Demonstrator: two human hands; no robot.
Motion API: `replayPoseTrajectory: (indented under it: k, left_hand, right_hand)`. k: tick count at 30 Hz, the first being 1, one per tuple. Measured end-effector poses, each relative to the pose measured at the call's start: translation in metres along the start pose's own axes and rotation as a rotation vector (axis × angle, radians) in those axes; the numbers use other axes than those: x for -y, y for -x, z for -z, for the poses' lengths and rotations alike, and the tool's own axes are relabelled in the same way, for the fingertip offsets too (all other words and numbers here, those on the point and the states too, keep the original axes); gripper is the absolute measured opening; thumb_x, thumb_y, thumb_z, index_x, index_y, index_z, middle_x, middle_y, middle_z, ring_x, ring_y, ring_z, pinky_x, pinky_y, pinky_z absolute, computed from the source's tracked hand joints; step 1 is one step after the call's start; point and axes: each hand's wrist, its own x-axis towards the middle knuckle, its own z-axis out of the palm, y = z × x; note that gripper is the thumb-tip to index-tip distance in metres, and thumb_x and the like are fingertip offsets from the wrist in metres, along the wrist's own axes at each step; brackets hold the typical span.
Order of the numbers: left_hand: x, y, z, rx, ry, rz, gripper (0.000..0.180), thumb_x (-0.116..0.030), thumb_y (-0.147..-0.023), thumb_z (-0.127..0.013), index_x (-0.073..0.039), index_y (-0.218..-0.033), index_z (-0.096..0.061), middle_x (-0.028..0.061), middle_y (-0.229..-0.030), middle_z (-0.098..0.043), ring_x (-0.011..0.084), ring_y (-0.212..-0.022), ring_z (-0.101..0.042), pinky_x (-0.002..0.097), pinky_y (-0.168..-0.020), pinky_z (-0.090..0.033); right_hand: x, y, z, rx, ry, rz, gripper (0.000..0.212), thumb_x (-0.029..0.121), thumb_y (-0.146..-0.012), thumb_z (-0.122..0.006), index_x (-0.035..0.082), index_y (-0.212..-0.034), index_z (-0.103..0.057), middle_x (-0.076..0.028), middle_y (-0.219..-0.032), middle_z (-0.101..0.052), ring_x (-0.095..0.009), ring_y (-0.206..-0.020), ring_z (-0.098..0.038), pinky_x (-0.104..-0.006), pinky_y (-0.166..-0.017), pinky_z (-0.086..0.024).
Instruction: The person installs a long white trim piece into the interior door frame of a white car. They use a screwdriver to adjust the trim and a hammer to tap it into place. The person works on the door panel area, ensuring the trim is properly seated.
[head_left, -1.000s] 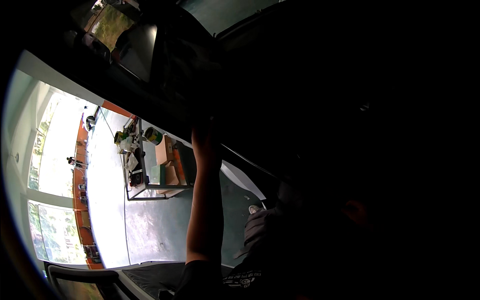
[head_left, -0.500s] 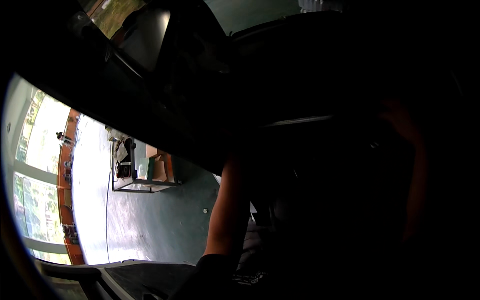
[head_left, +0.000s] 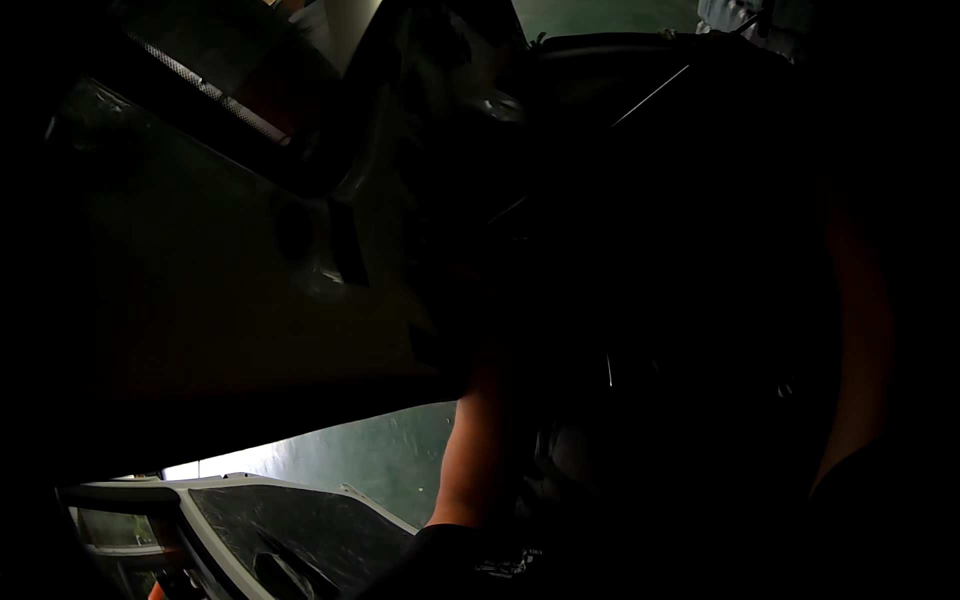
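Deep shadow covers most of the view. My left forearm (head_left: 472, 450) reaches up from a dark sleeve (head_left: 440, 555) and fades into black at about the wrist, so the left hand and anything in it are hidden. On the right, my right forearm (head_left: 862, 340) shows as a faint reddish strip running upward; its hand is lost in the dark too. Around the arms is a dark interior that looks like a vehicle's. A thin pale line (head_left: 652, 96) and a small glint (head_left: 610, 370) are all that shows between them.
A broad dark panel (head_left: 230, 310) fills the left side. Below it, a pale-edged door (head_left: 290, 525) with a window stands over a green floor (head_left: 385, 455). Glass with a dotted border (head_left: 210, 85) is at the upper left, a pale grey object (head_left: 755, 22) at the top right.
The view has swung, and the dark panel now covers the bright windows and loaded cart seen before. My left forearm appears slightly lower. The faintly visible right hand has vanished into shadow.
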Motion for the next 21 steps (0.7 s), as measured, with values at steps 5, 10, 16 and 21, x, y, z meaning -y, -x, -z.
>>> replayPoseTrajectory:
  k: [5, 10, 16, 21]
  left_hand:
    - [-0.049, -0.009, 0.008, 0.016, -0.026, -0.131, 0.027, -0.012, -0.090, -0.054, 0.003, -0.113, -0.052, 0.0157, -0.106, -0.060, 0.0265, -0.093, -0.058, 0.0357, -0.084, -0.045]
    - [-0.045, -0.038, -0.005, -0.049, 1.028, 0.631, 0.033, -0.027, -0.097, -0.040, -0.001, -0.105, -0.057, 0.0108, -0.100, -0.061, 0.0208, -0.085, -0.056, 0.0318, -0.080, -0.044]
    - [-0.092, -0.048, -0.008, -0.125, 1.058, 0.713, 0.036, -0.033, -0.098, -0.039, -0.003, -0.105, -0.057, 0.0064, -0.095, -0.062, 0.0166, -0.085, -0.055, 0.0301, -0.079, -0.040]
    - [-0.060, -0.015, -0.011, 0.126, 1.187, 0.656, 0.032, -0.031, -0.099, -0.042, -0.003, -0.103, -0.057, 0.0093, -0.093, -0.063, 0.0183, -0.081, -0.057, 0.0327, -0.079, -0.043]
  right_hand:
    - [-0.016, -0.031, -0.025, -0.132, -0.098, 0.039, 0.012, 0.013, -0.087, -0.057, 0.008, -0.097, -0.063, -0.009, -0.095, -0.062, -0.025, -0.096, -0.061, -0.0371, -0.082, -0.052]
    - [-0.010, -0.057, -0.045, -0.213, -0.135, 0.119, 0.016, 0.015, -0.086, -0.057, 0.007, -0.097, -0.064, -0.011, -0.097, -0.062, -0.029, -0.100, -0.059, -0.0387, -0.086, -0.048]
    - [0.007, -0.036, -0.028, -0.224, -0.128, -0.016, 0.014, 0.011, -0.086, -0.055, 0.010, -0.096, -0.064, -0.008, -0.094, -0.063, -0.027, -0.102, -0.058, -0.0400, -0.087, -0.047]
    - [0.030, 0.031, 0.036, -0.268, 0.115, 0.002, 0.009, 0.011, -0.083, -0.059, 0.012, -0.090, -0.065, -0.004, -0.092, -0.063, -0.022, -0.097, -0.058, -0.0401, -0.087, -0.045]
